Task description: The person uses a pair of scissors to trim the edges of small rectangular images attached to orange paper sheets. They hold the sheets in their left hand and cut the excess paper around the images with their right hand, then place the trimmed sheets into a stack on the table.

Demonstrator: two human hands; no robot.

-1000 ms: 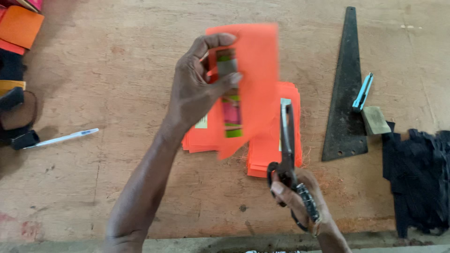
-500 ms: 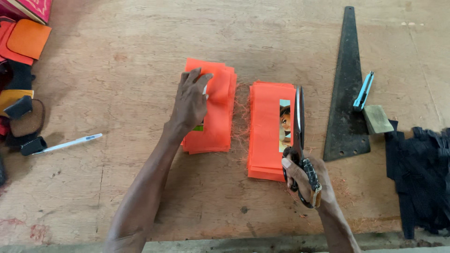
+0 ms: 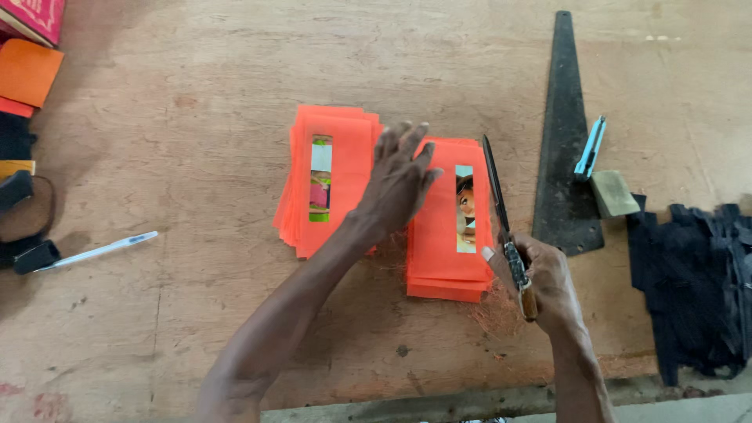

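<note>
- A white pen [image 3: 100, 251] lies alone on the wooden table [image 3: 196, 329], near its left edge, with orange and dark scraps [image 3: 23, 86] at the far left.
- Two stacks of orange sheets lie mid-table. The left stack [image 3: 348, 184] is fanned, and its top sheet has one narrow window cut in it showing a coloured picture.
- The left hand [image 3: 397, 184] reaches in from below with the forearm slanting up and right. It is open and flat, fingers spread, grasping nothing, palm down between the two stacks, with the fingertips at the top left corner of the right stack.
- The right stack [image 3: 439, 235] also has one window slot.
- The right hand [image 3: 544, 282] is clenched round the handle of one knife [image 3: 501, 211], whose blade points away along the right stack's right edge.
- One dark triangular ruler [image 3: 565, 141] lies just to the right.
- One small blue cutter [image 3: 589, 149] and one grey block [image 3: 613, 193] lie beside it.
- A heap of black strips [image 3: 697, 282] lies at the far right.
</note>
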